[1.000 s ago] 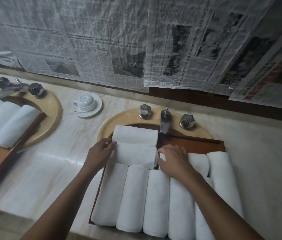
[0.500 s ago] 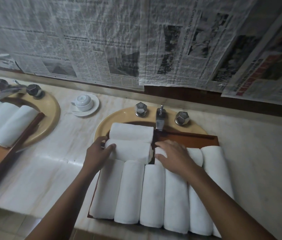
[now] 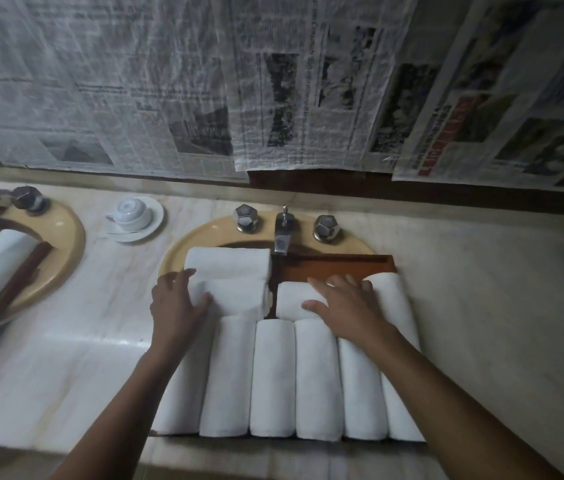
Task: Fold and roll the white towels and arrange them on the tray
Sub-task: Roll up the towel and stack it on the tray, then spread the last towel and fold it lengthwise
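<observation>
Left hand [image 3: 176, 303]: crosswise towel roll [image 3: 239, 297] is grasped, left of faucet [image 3: 282, 237].
Right hand [image 3: 346, 306]: laid flat, unclenched, on short towel roll [image 3: 291, 301] below faucet.

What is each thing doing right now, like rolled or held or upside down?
Back roll, rolled, lying crosswise.
Middle roll, rolled, held.
Short roll, rolled, pressed.
Front rolls, rolled, side by side on the tray.
Tray, partly bare at the back.
Left hand, grips the middle roll at its end.
Right hand, flat on the short roll.
Tap, no water running.
Cup, looks upside down.
</observation>
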Demonstrator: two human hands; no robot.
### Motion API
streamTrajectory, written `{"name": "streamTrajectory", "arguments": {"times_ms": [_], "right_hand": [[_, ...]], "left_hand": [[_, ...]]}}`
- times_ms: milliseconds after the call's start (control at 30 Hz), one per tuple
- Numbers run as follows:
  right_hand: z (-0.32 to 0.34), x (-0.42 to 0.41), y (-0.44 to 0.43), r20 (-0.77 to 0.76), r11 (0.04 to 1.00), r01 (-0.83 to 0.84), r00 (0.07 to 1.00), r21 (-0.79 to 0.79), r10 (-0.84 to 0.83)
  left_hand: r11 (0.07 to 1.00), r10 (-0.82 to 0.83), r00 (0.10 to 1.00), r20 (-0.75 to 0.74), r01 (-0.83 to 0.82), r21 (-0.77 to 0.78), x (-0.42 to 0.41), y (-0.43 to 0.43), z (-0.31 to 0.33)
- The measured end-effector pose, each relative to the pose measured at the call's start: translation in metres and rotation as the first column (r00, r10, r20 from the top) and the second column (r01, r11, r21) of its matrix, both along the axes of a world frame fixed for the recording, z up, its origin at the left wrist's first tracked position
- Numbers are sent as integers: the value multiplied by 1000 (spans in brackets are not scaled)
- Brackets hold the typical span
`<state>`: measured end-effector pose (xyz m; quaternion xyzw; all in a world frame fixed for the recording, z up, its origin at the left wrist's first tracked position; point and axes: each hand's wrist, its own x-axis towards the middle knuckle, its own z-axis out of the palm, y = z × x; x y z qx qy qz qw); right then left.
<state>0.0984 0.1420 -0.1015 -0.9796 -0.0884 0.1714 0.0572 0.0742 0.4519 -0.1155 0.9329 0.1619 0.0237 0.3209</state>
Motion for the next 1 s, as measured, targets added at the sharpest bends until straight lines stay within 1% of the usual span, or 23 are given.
{"name": "streamTrajectory", "arguments": {"times_ms": [67, 133, 200, 300, 400, 567, 700, 767, 867, 933, 1000], "right_hand": [[3, -3, -6, 28, 999, 17, 999, 48, -18], [6, -11, -17, 74, 991, 55, 995, 125, -65], [8, -22, -36, 112, 972, 110, 984, 208, -135], [8, -44, -75, 159, 917, 194, 952, 349, -262], [7, -69, -124, 165, 880, 274, 919, 388, -358], [-5, -114, -231, 226, 815, 324, 852, 481, -473], [-10, -147, -321, 232, 767, 423, 783, 483, -578], [-14, -167, -374, 240, 728, 495, 723, 474, -648], [-21, -191, -445, 264, 672, 600, 628, 434, -732], [-28, -199, -485, 237, 627, 687, 583, 367, -777], [-41, -204, -522, 160, 584, 772, 561, 253, -812]], "left_hand": [[998, -42, 998, 55, 39, 57, 0, -14, 7], [994, -99, 989, 105, 94, 59, 4, -31, 13], [987, -156, 978, 137, 149, 59, 8, -52, 20], [968, -249, 956, 158, 245, 45, 11, -94, 29], [927, -374, 907, 193, 374, 38, 11, -142, 38], [867, -486, 850, 205, 499, -14, 11, -239, 50], [803, -580, 797, 170, 594, -47, 6, -324, 46], [773, -617, 771, 159, 632, -63, 2, -379, 40], [714, -668, 730, 142, 683, -153, -7, -452, 35], [693, -692, 709, 134, 705, -148, -13, -492, 30], [671, -713, 690, 124, 723, -163, -19, -532, 28]]}}
